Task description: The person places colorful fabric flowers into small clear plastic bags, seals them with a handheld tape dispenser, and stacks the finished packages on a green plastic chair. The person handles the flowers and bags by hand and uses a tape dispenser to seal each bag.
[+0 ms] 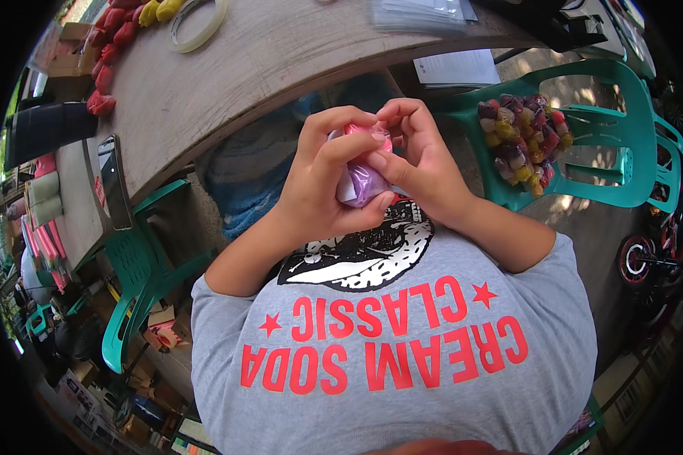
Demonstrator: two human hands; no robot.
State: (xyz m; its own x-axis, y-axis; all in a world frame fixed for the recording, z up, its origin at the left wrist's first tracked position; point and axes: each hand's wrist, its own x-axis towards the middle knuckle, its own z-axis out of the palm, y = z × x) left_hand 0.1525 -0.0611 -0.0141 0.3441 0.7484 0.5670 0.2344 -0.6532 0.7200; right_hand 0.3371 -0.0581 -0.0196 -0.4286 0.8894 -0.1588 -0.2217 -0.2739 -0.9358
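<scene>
In front of my chest, a small clear plastic packet (365, 183) holds a purple lump and a pink lump, perhaps modelling clay. My left hand (324, 170) wraps around it from the left, thumb below and fingers over the top. From the other side, my right hand (427, 162) pinches the packet's upper part with thumb and fingers. A flat white piece shows inside along the packet's left edge. Fingers hide much of the pink part.
A wooden table (250, 68) bears red bundles (108, 54), yellow bundles (159, 11), a tape roll (196, 25), plastic sleeves (418, 14) and a smartphone (114, 179). On the right, a green plastic chair (597, 133) carries a bag of multicoloured lumps (523, 142). Another green chair (139, 273) stands left.
</scene>
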